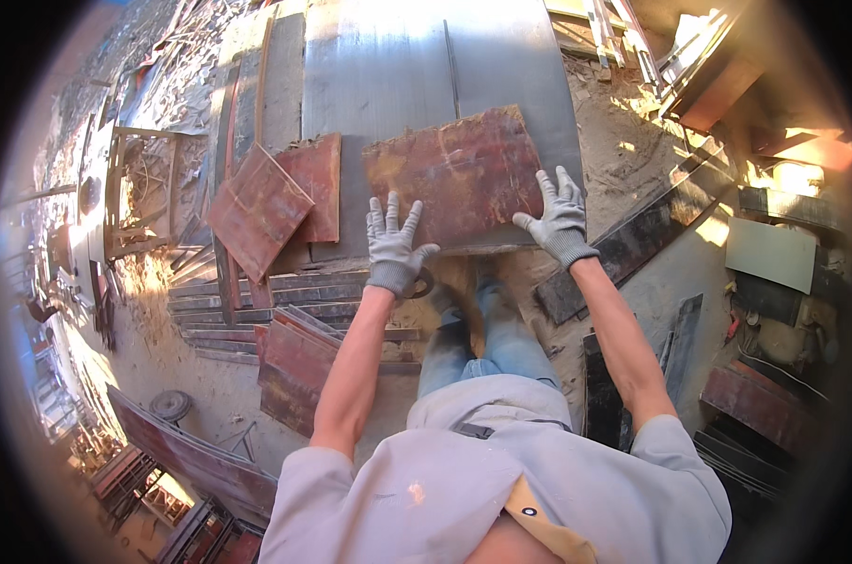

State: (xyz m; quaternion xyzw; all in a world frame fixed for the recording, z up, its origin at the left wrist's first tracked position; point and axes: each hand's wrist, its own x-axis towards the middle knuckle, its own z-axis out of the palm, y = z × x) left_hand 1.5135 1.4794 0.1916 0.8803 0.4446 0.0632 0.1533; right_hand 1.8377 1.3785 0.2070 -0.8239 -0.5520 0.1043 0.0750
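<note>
you are standing at a grey metal table (398, 66), and everything here is lying relative to it. 2 smaller reddish board pieces (276, 202) are sitting overlapped at the table's left near corner, one tilted across the other, just beside the panel you are handling but apart from it. a thin dark groove is running along the table top, away from you, behind that panel. below the table's near edge, on the left, grey slats (257, 301) are lying stacked, with more red boards (299, 362) leaning against them. a dark plank (633, 240) is slanting across the sandy ground off the table's right near corner, close to your right forearm. a wooden frame (144, 188) is standing well off to the table's left. sawdust is piling up under the near edge, by your legs.

the worn red plywood panel (459, 174) is lying flat on the table's near part, its front edge at the table's near edge. your left hand (393, 244), in a grey glove, is pressing on the panel's near left corner with fingers spread wide, gripping nothing. your right hand (560, 216), gloved the same, is resting on the near right corner, fingers also splayed flat. the panel is spanning between both hands.
</note>
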